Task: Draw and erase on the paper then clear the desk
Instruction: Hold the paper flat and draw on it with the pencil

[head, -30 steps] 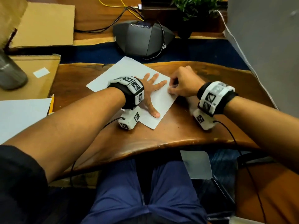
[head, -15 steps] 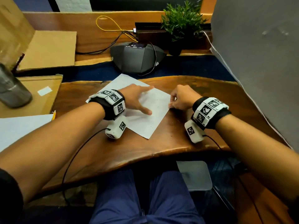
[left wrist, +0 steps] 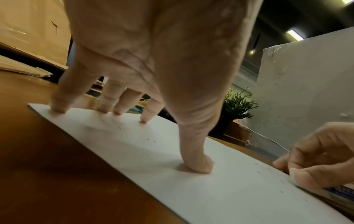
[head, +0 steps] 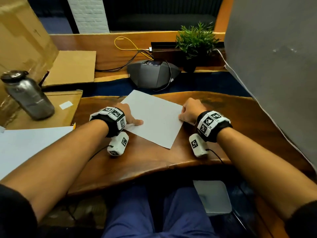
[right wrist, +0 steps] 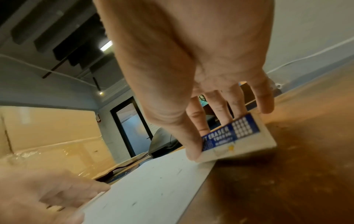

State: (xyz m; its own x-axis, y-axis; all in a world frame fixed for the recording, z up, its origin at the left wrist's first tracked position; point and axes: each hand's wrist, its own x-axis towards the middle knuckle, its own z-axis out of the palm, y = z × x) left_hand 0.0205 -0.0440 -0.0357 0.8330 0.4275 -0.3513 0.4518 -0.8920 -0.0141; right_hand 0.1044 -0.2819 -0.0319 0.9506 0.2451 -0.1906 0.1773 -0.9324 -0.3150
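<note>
The left hand stands on its spread fingertips on the left part of the paper, thumb and all four fingers straight and pressing down, grasping nothing. The right hand pinches the eraser between thumb and fingers, holding it at the sheet's right edge, half over the paper and half over the desk. The sheet lies flat and skewed on the wooden desk in front of the person, with small dark crumbs scattered over it; no drawn line can be made out on it. The step in hand looks like the erasing, or its very end. To do it well, the left fingertips should bear down close to where the eraser works, so the sheet neither creeps nor buckles. Strokes are best kept short and run away from the pinning hand toward the free edge, since rubbing inward would likely crease the paper. The crumbs want brushing off before anything is cleared. Farther out stand a bottle, cardboard, a second sheet, a speakerphone and a plant.
</note>
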